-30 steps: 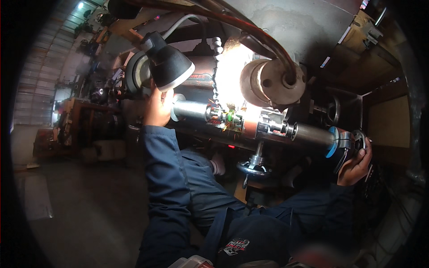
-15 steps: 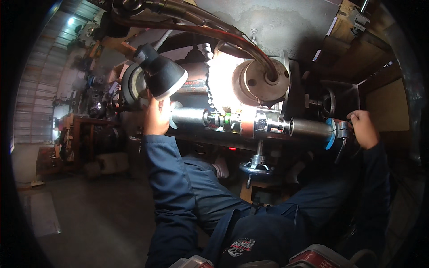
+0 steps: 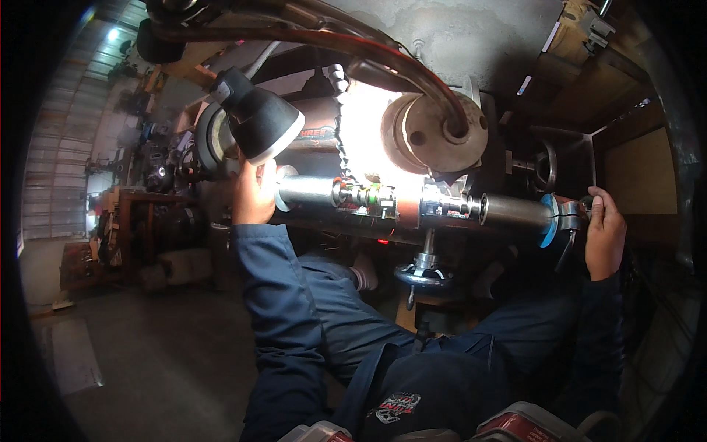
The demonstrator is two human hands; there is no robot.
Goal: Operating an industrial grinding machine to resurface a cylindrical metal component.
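Observation:
A long shaft assembly [image 3: 512, 208] lies level across a machine, with bright steel sleeves on both sides and a narrower, ringed middle. At its left end my left hand [image 3: 254, 197] reaches up beside a pale flange [image 3: 286, 187]. The black lamp [image 3: 261, 121] hides its fingertips, so what they grip does not show. My right hand [image 3: 606, 234] is at the opposite end, thumb and fingers closed around the tip beyond a metal clamp [image 3: 567, 216] with a lever. A blue ring [image 3: 549, 219] sits just inside that clamp.
Above the shaft's middle stands a round pale housing [image 3: 434, 132] with a curved pipe [image 3: 442, 99] running into it. A handwheel [image 3: 423, 275] projects toward my legs. Strong light washes out the area behind the shaft. Cluttered wooden shelving [image 3: 147, 210] stands at left.
My right hand has shifted toward me, its fingers now pointing up along the shaft end. My left hand stays at its end. The lamp appears slightly farther left, the round housing slightly farther right.

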